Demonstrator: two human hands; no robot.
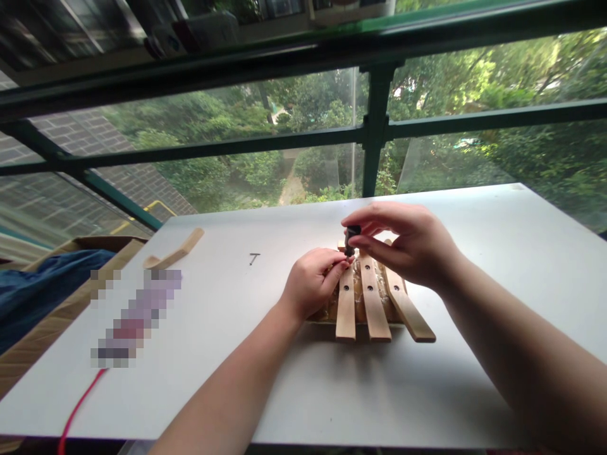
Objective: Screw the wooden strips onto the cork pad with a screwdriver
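Note:
My right hand (403, 237) grips a short black screwdriver (351, 240) between thumb and fingers, its tip pointing down. Just below that tip, my left hand (317, 278) is closed in a pinch at the far end of the left wooden slat (346, 309); whatever the fingertips hold is too small to make out. Beside it lie a middle slat (376, 309) and a right slat (411, 313), the latter angled outward. Dark round holes or screw heads show in the slats. They rest on a brown, glossy base (327, 309), partly hidden by my left hand.
Two dark screws (253, 258) lie on the white table (213, 354). A bent wooden piece (177, 249) sits at the far left, near a blurred-out object (137, 319) with a red cord (80, 404). A cardboard box (109, 262) with blue cloth stands left; windows rise behind.

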